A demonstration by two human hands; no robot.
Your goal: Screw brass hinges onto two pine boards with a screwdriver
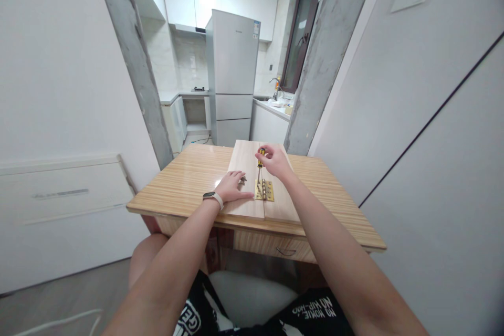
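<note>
My right hand (275,160) grips the yellow and black handle of a screwdriver (260,160), which stands almost upright. Its tip points down at the left leaf of a brass hinge (268,190). The hinge lies across the seam between two pale wooden boards (246,155). Flat on the left board rests my left hand (233,187), fingers spread and thumb reaching to the hinge's left edge. Some small dark metal pieces, probably screws (242,180), lie by its fingertips, partly hidden.
The boards lie on a wood-grain table (177,181) with a drawer (275,245) at the front. White panels stand close on both sides. Beyond the table are a grey fridge (236,58), kitchen counters and a sink (262,98).
</note>
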